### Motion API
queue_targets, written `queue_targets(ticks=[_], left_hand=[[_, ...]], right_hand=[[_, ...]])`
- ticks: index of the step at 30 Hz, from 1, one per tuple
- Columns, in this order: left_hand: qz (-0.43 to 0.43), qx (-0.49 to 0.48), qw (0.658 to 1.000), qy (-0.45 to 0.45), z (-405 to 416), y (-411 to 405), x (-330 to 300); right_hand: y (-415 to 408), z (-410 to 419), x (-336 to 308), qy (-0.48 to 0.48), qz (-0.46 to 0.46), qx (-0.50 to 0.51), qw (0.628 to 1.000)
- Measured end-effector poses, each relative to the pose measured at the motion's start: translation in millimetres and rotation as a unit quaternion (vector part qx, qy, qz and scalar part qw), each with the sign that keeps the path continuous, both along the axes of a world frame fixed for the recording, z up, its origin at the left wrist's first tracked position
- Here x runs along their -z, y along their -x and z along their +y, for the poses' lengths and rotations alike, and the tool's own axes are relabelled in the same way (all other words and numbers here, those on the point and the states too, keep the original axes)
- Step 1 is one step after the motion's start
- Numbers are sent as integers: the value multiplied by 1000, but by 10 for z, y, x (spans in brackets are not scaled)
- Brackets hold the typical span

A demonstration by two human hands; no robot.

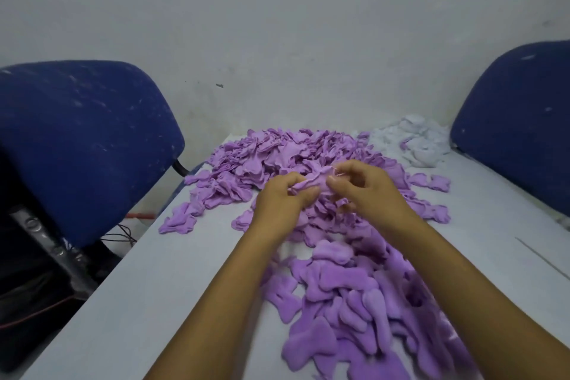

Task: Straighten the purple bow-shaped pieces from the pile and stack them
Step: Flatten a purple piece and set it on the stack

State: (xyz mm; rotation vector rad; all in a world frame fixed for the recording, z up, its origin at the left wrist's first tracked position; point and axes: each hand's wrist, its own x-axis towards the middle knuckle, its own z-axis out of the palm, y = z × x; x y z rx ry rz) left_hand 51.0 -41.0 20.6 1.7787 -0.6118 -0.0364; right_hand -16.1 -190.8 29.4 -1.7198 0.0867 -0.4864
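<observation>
A crumpled purple bow-shaped piece [308, 183] of soft fabric is held just above the middle of a large pile of purple pieces [277, 157], pinched between two bare hands. The left hand [280, 197] has its fingers curled around the piece's left end, with the thumb on top. The right hand [367, 188] pinches the right end between the thumb and curled fingertips. Both forearms reach in from the bottom of the view and meet over the pile. The pile spreads across the far half of a pale grey table [148, 287], with loose pieces scattered at its edges. Nearer the person, under and to the right of the right forearm, lies a second heap of purple pieces [345, 302], flatter and overlapping one another; whether it is a tidy stack cannot be told. At the far right corner of the table, touching the purple pile, sits a mound of white fabric pieces [413, 145]. A blue upholstered chair [83, 145] stands to the left of the table, and a second blue chair back [518, 120] stands to the right. A plain, scuffed white wall [277, 25] fills the background.
</observation>
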Motion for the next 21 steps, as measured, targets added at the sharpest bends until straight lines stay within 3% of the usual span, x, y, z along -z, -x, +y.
queue_targets(ticks=[3,8,11,12,14,17,19,21], left_hand=[[95,55,990,88,53,182,-81],[106,63,984,129,72,440,-144],[154,80,969,174,76,554,-177],[167,85,966,180,78,584,-190],[200,91,957,192,75,639,-214],[274,101,928,231,70,666,-246],[303,111,918,230,76,663,-262],[310,129,918,213,84,670,-274]], right_hand=[[265,72,-50,-96,16,-6,995],[590,160,-16,-177,41,-39,983],[692,155,-49,-197,28,-20,980],[723,151,-66,-175,15,-7,984],[799,112,-84,-9,-19,12,1000],[875,74,-104,276,-52,-24,960],[856,68,-56,336,-87,9,938],[838,93,-25,334,-118,83,931]])
